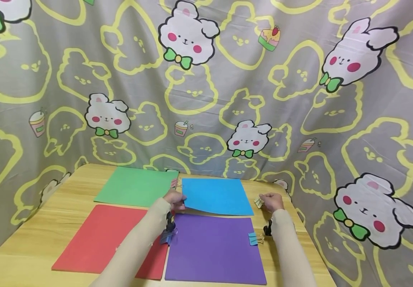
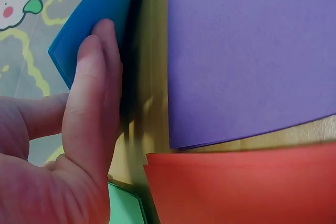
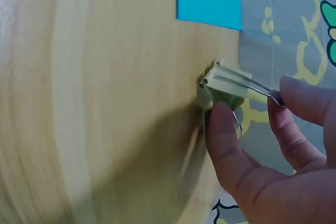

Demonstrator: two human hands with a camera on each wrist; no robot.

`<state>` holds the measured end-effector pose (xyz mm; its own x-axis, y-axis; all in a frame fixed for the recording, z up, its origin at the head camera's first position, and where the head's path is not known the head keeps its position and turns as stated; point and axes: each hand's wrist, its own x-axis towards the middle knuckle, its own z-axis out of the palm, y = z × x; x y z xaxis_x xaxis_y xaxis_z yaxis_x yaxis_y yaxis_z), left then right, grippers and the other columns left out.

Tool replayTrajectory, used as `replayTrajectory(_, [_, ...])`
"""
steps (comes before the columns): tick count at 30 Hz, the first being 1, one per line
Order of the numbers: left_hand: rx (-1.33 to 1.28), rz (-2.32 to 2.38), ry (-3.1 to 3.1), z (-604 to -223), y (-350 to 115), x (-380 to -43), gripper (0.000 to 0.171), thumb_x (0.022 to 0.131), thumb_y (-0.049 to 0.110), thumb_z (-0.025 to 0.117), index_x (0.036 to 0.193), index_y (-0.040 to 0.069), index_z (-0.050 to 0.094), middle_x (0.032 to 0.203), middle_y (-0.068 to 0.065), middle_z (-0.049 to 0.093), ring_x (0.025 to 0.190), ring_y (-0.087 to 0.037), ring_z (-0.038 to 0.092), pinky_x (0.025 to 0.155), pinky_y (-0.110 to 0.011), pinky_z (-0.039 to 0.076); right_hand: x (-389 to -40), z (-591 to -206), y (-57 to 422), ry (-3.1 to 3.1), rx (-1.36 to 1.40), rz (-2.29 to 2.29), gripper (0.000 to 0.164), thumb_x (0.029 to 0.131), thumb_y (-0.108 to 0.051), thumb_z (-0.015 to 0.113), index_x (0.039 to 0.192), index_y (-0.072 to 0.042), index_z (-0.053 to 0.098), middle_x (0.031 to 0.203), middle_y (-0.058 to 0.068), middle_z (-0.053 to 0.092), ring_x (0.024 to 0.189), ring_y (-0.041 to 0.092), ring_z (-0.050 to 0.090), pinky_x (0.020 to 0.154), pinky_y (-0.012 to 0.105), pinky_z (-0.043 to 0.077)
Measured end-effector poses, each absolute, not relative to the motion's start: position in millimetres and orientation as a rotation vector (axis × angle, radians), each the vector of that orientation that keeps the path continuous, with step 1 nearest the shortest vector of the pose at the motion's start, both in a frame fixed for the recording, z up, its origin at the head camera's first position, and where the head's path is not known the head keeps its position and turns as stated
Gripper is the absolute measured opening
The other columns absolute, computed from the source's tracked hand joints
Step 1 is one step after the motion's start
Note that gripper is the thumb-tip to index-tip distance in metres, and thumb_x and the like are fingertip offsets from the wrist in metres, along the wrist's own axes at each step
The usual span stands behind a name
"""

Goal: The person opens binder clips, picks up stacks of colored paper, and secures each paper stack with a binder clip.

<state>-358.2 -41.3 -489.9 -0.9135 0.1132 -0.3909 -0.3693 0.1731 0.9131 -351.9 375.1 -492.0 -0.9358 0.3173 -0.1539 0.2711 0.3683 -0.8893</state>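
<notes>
My left hand (image 1: 175, 199) pinches the near left corner of a blue paper stack (image 1: 215, 195), thumb on one side and fingers on the other. That corner is raised off the table in the left wrist view. My right hand (image 1: 272, 201) holds a pale yellow binder clip (image 3: 228, 82) by its wire handles, to the right of the blue stack and apart from it. In the right wrist view the clip's mouth points away from the fingers, over the table. Nearer than the blue stack lies a purple paper stack (image 1: 215, 251) with a light blue binder clip (image 1: 252, 239) on its right edge.
On the left lie a green paper stack (image 1: 138, 187) with a pink binder clip (image 1: 174, 183) at its right edge, and a red paper stack (image 1: 95, 239). A dark blue binder clip (image 1: 166, 238) sits at the red stack's right edge. Behind the wooden table (image 1: 23, 243) hangs a patterned curtain (image 1: 199, 115).
</notes>
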Motion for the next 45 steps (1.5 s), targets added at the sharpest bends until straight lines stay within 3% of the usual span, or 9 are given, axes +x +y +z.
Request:
replayTrajectory(5, [-0.274,1.783,2.09,-486,-38,-355,0.025,0.101,0.002,0.059,0.12,-0.015,0.062,0.067,-0.005,0.056,0.049,-0.006,0.058,0.055,-0.02,0.058,-348,-486,372,-2.474,-0.55,1.822,0.031,0.096,-0.02,0.073,0.109,0.008,0.07,0.095,0.009,0.069,0.08,0.014,0.068,0.071,0.025,0.062])
replayTrajectory(10, [-0.256,1.808,2.07,-478,-35,-347,0.032,0.102,0.001,0.057,0.127,-0.018,0.056,0.068,-0.004,0.058,0.048,-0.003,0.056,0.055,-0.015,0.054,-341,-483,368,-2.433,-0.585,1.948,0.067,0.098,-0.019,0.072,0.143,0.021,0.044,0.129,0.03,0.06,0.096,0.017,0.069,0.088,0.028,0.063])
replayTrajectory(17, [-0.235,1.842,2.037,-493,-34,-364,0.019,0.099,-0.002,0.058,0.111,-0.015,0.062,0.064,-0.004,0.058,0.049,-0.005,0.058,0.05,-0.015,0.053,-337,-483,373,-2.366,-0.598,2.088,0.068,0.1,-0.014,0.069,0.145,0.024,0.036,0.1,0.009,0.064,0.085,0.009,0.069,0.086,0.026,0.063])
replayTrajectory(25, [-0.222,1.995,1.917,-490,-29,-365,0.007,0.094,-0.008,0.054,0.093,-0.007,0.061,0.062,-0.005,0.06,0.048,-0.005,0.058,0.047,-0.015,0.05,-335,-484,380,-2.399,-0.568,2.118,0.073,0.104,-0.021,0.063,0.15,0.023,0.026,0.105,0.015,0.065,0.08,0.011,0.073,0.083,0.025,0.063])
replayTrajectory(31, [-0.206,2.055,1.878,-487,-26,-364,0.015,0.093,-0.009,0.053,0.081,-0.001,0.057,0.061,-0.003,0.057,0.048,-0.005,0.057,0.049,-0.016,0.054,-332,-483,379,-2.339,-0.582,2.182,0.071,0.105,-0.021,0.062,0.151,0.02,0.027,0.105,0.014,0.064,0.083,0.012,0.073,0.087,0.025,0.063])
replayTrajectory(35, [-0.155,2.085,1.876,-484,-30,-363,0.011,0.094,-0.008,0.051,0.104,-0.007,0.056,0.057,0.0,0.051,0.043,-0.004,0.049,0.044,-0.016,0.049,-329,-481,378,-2.3,-0.585,2.191,0.069,0.104,-0.021,0.062,0.152,0.018,0.03,0.112,0.015,0.063,0.087,0.011,0.071,0.09,0.024,0.061])
replayTrajectory(39, [-0.1,2.163,1.839,-482,-37,-359,0.073,0.095,-0.009,0.049,0.161,0.002,0.02,0.054,0.006,0.04,0.041,-0.003,0.037,0.041,-0.017,0.044,-326,-479,376,-2.268,-0.569,2.182,0.069,0.104,-0.021,0.063,0.151,0.019,0.031,0.131,0.029,0.058,0.09,0.011,0.072,0.092,0.025,0.061])
replayTrajectory(41, [-0.057,2.187,1.837,-481,-41,-356,0.093,0.094,-0.008,0.049,0.167,0.012,-0.004,0.055,0.007,0.035,0.042,-0.003,0.034,0.042,-0.018,0.044,-324,-478,376,-2.251,-0.562,2.184,0.069,0.104,-0.021,0.063,0.151,0.019,0.031,0.141,0.035,0.052,0.09,0.012,0.073,0.092,0.025,0.061])
replayTrajectory(45, [0.035,2.222,1.835,-485,-48,-355,0.091,0.093,-0.006,0.05,0.166,0.006,-0.002,0.059,0.009,0.038,0.045,-0.002,0.037,0.045,-0.017,0.048,-321,-476,376,-2.223,-0.552,2.202,0.072,0.105,-0.023,0.062,0.152,0.02,0.027,0.147,0.041,0.046,0.089,0.015,0.076,0.09,0.025,0.061])
